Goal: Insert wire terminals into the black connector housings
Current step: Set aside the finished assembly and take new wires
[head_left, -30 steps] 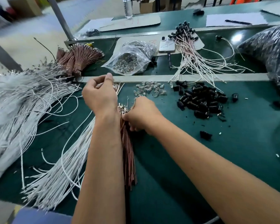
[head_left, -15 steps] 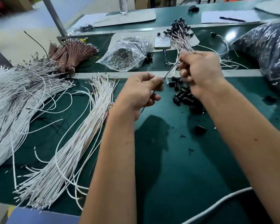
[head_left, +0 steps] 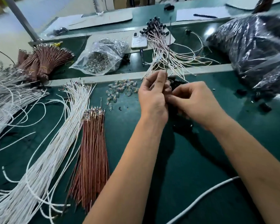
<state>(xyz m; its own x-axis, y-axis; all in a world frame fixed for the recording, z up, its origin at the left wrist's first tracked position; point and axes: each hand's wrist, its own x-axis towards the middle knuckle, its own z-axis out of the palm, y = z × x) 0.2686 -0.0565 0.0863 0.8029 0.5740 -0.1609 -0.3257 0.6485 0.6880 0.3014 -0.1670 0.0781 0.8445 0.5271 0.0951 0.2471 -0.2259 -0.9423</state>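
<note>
Left hand [head_left: 153, 97] pinched thin dark wire [head_left: 168, 50], standing upright. Right hand [head_left: 196, 101] curled at black housings [head_left: 176, 82] pile near tabletop [head_left: 200, 159] far edge; whether fingers held one, couldn't tell. Judged: lining terminal to housing. Next: straight push, steady grip. Brown wires [head_left: 92, 152] stiff, bundled; white wires [head_left: 44, 159] limp.

No legible text, label, brand, number or sign on anything in view.

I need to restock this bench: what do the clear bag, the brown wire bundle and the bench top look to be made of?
Clear bag: thin glossy plastic film, crinkled and see-through. Brown wire bundle: probably plastic-insulated wire with shiny metal terminals at the tips. Bench top: matte dark green mat, likely rubber or vinyl.
</note>
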